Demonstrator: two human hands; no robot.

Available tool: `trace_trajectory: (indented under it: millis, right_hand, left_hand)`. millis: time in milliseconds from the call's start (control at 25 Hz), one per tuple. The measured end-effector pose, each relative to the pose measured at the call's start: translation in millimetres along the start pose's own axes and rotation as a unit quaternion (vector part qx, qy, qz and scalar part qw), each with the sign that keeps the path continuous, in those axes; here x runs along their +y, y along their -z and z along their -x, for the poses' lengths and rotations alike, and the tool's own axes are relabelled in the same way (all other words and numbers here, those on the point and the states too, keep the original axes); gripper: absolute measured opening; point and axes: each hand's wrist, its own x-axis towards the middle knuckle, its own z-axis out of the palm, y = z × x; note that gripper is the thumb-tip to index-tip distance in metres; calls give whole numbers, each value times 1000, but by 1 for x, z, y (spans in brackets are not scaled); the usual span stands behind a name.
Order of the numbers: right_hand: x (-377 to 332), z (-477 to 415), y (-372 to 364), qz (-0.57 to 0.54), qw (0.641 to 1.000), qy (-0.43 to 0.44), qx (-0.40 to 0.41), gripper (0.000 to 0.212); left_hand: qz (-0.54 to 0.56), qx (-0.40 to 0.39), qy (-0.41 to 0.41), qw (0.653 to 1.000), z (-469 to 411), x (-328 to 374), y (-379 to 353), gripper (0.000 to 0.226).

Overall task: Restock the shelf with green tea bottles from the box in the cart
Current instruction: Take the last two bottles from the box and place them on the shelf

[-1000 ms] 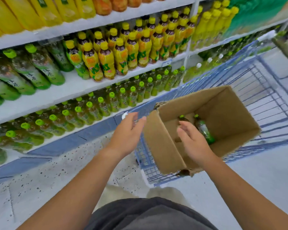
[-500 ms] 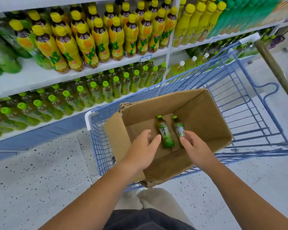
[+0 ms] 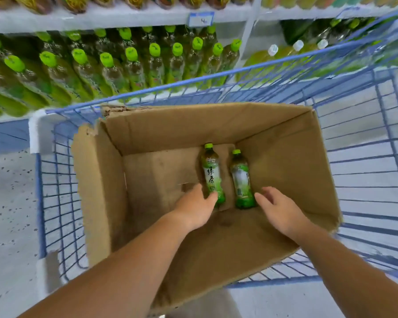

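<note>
Left hand (image 3: pixel 193 208): inside the cardboard box (image 3: pixel 170 127), fingers nearly straight and holding nothing, fingertips touching the base end of the left green tea bottle (image 3: pixel 211 173).

Right hand (image 3: pixel 279 208): also inside the box, fingers relaxed and loosely spread, empty, just beside the base of the right green tea bottle (image 3: pixel 240 180); contact cannot be confirmed.

Both bottles lie side by side on the box floor, green caps pointing away from the person.

The box sits in the blue wire cart (image 3: pixel 216 75). Beyond the cart, the shelf (image 3: pixel 101 18) carries rows of green-capped bottles (image 3: pixel 131 65).
</note>
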Motion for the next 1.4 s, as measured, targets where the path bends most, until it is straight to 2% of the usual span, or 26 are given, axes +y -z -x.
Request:
trace_trajectory:
  millis: [120, 280, 400, 560, 640, 760, 840, 920, 1080, 1200, 1240, 1320, 1400]
  right_hand:
    - [16, -60, -11, 32, 999, -6, -33, 53]
    - [30, -132, -35, 74, 995, -37, -61, 54]
    - [38, -169, -51, 88, 993, -54, -52, 63]
    - [38, -201, -66, 111, 993, -26, -4, 73]
    - [36, -211, -70, 97, 995, -21, 21, 72]
    - [35, -222, -73, 57, 998, -34, 13, 73]
    - [35, -225, -76, 36, 998, -51, -7, 87]
    - [35, -223, -81, -12, 998, -54, -16, 91]
    - [42, -225, -89, -146, 988, -35, -25, 57]
    - [41, -232, -86, -206, 976, -26, -63, 63]
    - [39, -235, -86, -216, 972, -25, -88, 57]
    - [33, -232, -83, -210, 968, -30, -137, 31]
    - [31, -233, -82, -183, 973, -24, -138, 21]
  left_hand:
    - [-17, 0, 26, 1000, -48, -1, -30, 60]
    - [-12, 87, 68, 994, -117, -5, -53, 49]
    - [22, 127, 67, 989, -158, -10, -68, 45]
    - [103, 146, 62, 982, -187, -9, -81, 46]
    - [121, 164, 76, 976, -193, -5, -83, 39]
    - [132, 161, 100, 973, -199, -2, -80, 29]
    - [123, 157, 102, 974, -202, -2, -78, 35]
    - [104, 163, 98, 976, -204, -6, -75, 46]
    - [98, 171, 94, 976, -203, -14, -71, 43]
    - [94, 181, 87, 975, -199, -17, -72, 39]
    - [90, 187, 87, 974, -198, -18, -72, 41]
    - [84, 196, 85, 973, -198, -20, -72, 43]
    - [78, 200, 80, 973, -199, -24, -72, 41]
